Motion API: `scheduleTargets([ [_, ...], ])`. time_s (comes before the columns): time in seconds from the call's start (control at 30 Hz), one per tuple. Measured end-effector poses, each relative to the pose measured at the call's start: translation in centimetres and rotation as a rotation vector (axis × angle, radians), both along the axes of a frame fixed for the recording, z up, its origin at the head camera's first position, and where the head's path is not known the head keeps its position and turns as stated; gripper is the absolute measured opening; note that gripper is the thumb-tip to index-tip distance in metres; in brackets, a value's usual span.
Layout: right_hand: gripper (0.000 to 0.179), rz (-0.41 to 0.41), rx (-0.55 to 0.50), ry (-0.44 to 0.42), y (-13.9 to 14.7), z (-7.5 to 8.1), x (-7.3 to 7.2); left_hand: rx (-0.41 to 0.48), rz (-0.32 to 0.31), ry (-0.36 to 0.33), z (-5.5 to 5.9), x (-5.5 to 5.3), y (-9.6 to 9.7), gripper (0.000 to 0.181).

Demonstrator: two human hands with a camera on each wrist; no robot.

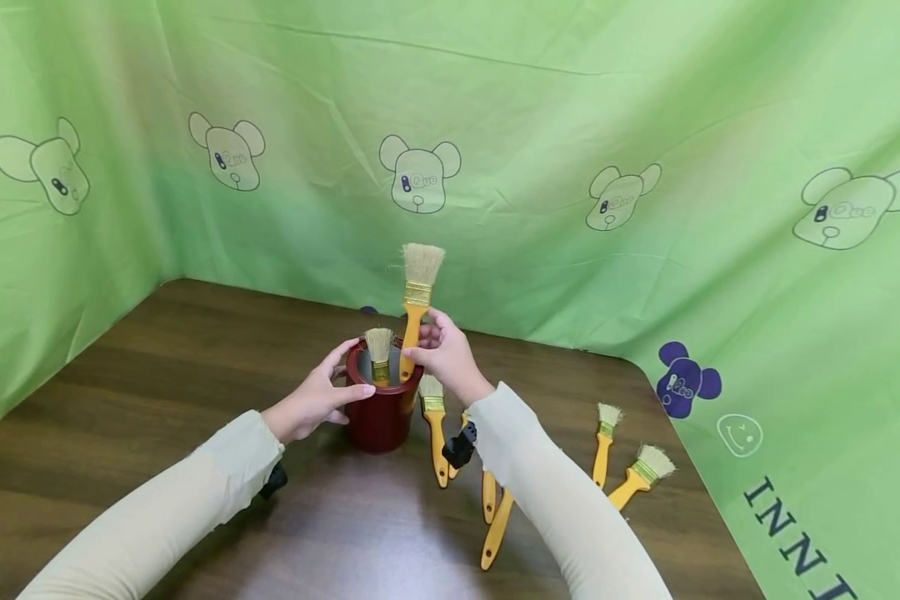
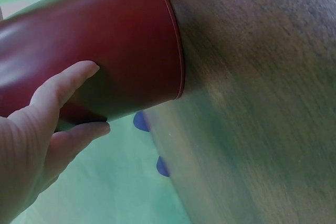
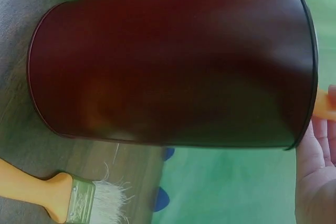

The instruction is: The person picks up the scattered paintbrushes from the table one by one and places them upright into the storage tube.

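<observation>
Fingers of the right hand [image 1: 452, 357] are clamped on the handle of a brush [image 1: 416, 307], which stands nearly upright, bristles up, above the right side of the mouth of a container [image 1: 378, 423]. Whether the handle end is already below the rim, I cannot tell. Fingers of the left hand [image 1: 315, 400] are spread around the container's wall, with the thumb at the near part of the rim, so it is held steady. The step in hand seems to be the putting of this brush among the contents; the next move calls, I think, for guiding the handle down inside the rim and then loosening the right fingers.

Handle looks smooth, flat and orange-yellow; the ferrule is ridged, gold-coloured and shiny; the bristles are pale, dry-looking and a little fanned. Container is dark red and glossy, probably plastic, narrower toward the base, grey inside. A shorter-looking brush [image 1: 379, 354] already stands in it, also bristles up.

Farther out, one loose brush [image 1: 435, 429] lies just beside the container, others are partly hidden by the right sleeve [image 1: 547, 492], on a brown wood-grain worktop [image 1: 187, 358]. Behind hangs creased green cloth [image 1: 525, 108] with printed bear heads.
</observation>
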State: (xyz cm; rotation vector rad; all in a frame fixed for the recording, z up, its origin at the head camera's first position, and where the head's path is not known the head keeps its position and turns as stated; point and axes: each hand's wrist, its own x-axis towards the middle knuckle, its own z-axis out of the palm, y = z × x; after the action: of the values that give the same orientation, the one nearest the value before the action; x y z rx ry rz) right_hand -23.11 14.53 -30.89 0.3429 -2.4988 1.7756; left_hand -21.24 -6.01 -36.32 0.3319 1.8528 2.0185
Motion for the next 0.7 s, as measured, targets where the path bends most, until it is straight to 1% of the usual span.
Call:
scheduleTargets([
  [0.03,0.062,-0.004,0.003,-0.01,0.0,0.0,0.1,0.001,0.0,0.0,0.0,0.0,0.0,0.083],
  [0.13,0.053,-0.01,0.007,-0.013,0.1,-0.3,0.3,-0.001,0.002,0.001,-0.1,0.1,0.0,0.083],
  [0.27,0.048,0.005,0.002,0.02,0.3,-0.7,0.6,-0.002,0.003,0.004,-0.1,0.2,0.0,0.083],
  [0.4,0.047,0.027,-0.032,0.044,0.8,-0.8,0.8,0.004,0.0,0.01,-0.2,0.2,0.0,0.084],
  [0.5,0.048,0.013,-0.051,0.053,1.8,-0.8,0.9,0.005,0.005,0.011,-0.3,0.1,0.0,0.085],
  [0.6,0.048,-0.037,-0.055,0.031,3.3,-0.7,1.1,0.007,0.01,0.01,-0.3,0.1,0.0,0.086],
  [0.67,0.049,-0.061,-0.039,-0.018,4.9,-0.6,1.2,0.009,0.012,0.011,-0.4,0.1,0.0,0.086],
  [0.7,0.05,-0.072,-0.015,-0.043,5.9,-0.6,1.4,0.009,0.013,0.01,-0.4,0.2,0.0,0.086],
])
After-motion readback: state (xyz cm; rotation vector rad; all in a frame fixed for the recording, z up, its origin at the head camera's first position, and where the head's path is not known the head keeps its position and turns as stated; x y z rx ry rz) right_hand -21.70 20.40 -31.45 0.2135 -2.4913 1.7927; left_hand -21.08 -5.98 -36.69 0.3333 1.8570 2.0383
